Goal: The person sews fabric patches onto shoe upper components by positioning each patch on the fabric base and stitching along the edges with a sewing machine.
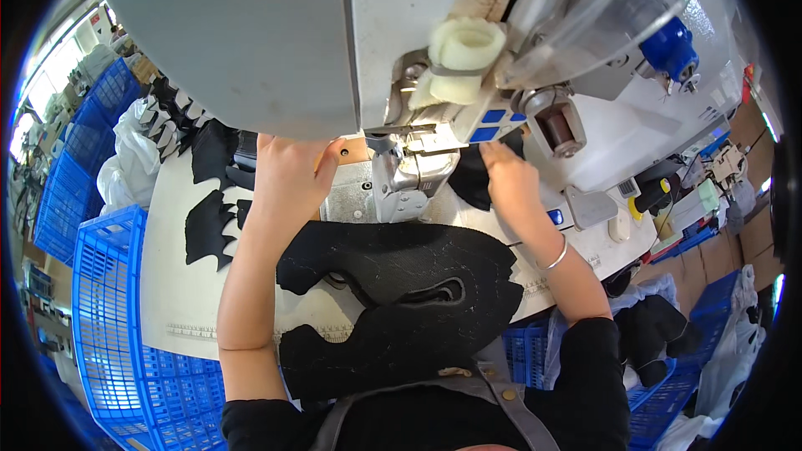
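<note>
Head view looks straight down on a person seated at a white industrial sewing machine (251, 42), whose big grey-white body fills the top of the picture and bends with the lens. Left hand (288, 175) lies flat and palm-down on the machine bed just left of the metal presser foot and needle area (409, 154), fingers stretched forward under the machine's arm and thumb spread toward the foot; whether it pins any fabric beneath it cannot be told. Right hand (511, 179) sits on the other side of the foot, fingers loosely curled and pointing at the needle, resting on a small black fabric piece (474, 179) that lies against the right side of the foot; a firm pinch on it cannot be made out. A thin silver bangle (555, 257) circles the right wrist. Between the two forearms, spreading from the bed over the table's near edge toward the person's lap, lies a large black knit piece (401, 301) with a curved cut-out opening near its middle. Further black cut pieces (209, 225) with jagged edges lie on the white table (180, 284) beside the left forearm. A blue plastic crate (109, 317) stands left of the table, and another blue crate (702, 317) holding dark items sits at the lower right
</note>
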Motion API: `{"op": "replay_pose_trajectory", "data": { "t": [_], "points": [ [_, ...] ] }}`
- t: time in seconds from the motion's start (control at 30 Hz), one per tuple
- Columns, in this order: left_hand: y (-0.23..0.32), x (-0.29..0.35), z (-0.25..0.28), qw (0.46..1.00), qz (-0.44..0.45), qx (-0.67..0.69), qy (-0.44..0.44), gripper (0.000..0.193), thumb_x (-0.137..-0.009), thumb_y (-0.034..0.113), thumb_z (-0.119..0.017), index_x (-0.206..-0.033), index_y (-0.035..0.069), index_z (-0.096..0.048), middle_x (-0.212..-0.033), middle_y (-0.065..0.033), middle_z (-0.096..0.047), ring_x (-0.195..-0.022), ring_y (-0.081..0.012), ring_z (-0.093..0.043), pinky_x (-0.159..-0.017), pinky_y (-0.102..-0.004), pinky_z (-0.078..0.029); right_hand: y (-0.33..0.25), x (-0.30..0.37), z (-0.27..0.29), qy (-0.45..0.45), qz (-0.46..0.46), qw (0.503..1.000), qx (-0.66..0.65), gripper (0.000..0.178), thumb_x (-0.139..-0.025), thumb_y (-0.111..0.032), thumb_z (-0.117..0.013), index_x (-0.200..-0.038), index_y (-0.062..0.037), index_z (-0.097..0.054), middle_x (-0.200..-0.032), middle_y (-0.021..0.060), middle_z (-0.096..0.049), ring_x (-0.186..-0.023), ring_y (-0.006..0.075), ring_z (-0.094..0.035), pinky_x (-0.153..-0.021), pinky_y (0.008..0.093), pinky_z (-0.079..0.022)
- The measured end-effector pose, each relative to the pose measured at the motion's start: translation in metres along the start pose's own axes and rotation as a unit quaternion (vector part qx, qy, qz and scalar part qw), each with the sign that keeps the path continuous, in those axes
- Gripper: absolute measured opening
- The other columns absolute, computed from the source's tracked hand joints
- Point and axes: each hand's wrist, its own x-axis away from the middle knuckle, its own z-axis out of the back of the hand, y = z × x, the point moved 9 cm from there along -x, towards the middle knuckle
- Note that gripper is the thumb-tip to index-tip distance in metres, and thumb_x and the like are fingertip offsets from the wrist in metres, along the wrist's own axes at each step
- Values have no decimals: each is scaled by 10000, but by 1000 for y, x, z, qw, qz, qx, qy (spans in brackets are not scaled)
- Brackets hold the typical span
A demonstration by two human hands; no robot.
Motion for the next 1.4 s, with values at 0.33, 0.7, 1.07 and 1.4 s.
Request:
{"op": "replay_pose_trajectory", "data": {
  "t": [0.33, 0.7, 1.07, 1.4],
  "points": [
    [-187, 141, 35, 873, 251, -243, -340, 329, -577, 233, -848, -766, 65, -637, -797, -99, -656, -765, -284, -630, -763, -403, -452, -76, 60, 64, -145, 155, 944, -254, 632, -780, -264, -735, -1301, -1, -494, -1293, 210, -552, -1192, 371, -535, -993, 431, -429],
    [-236, 245, 73, 890, 414, 89, -168, 248, -648, -25, -808, -793, 13, -611, -687, -1, -571, -636, -78, -503, -563, -258, -426, -91, 68, 54, -211, 173, 930, -245, 824, -698, -379, -793, -1356, -19, -453, -1173, 176, -558, -1094, 349, -536, -956, 414, -419],
    [-41, 89, 55, 908, 198, 334, -159, 117, -820, -13, -659, -933, -15, -690, -901, -78, -654, -826, -159, -602, -741, -263, -467, -86, 61, 54, -208, 139, 943, -221, 904, -609, -385, -840, -1348, -30, -461, -1184, 147, -555, -1106, 331, -532, -956, 405, -412],
    [59, 50, -1, 908, 21, 387, -158, 140, -811, 98, -726, -818, 13, -615, -1061, -104, -673, -940, -218, -654, -806, -312, -501, -76, 26, 107, -128, 87, 911, -382, 287, -760, -69, -743, -1001, -7, -601, -893, 114, -617, -806, 275, -616, -718, 330, -488]
  ]
}}
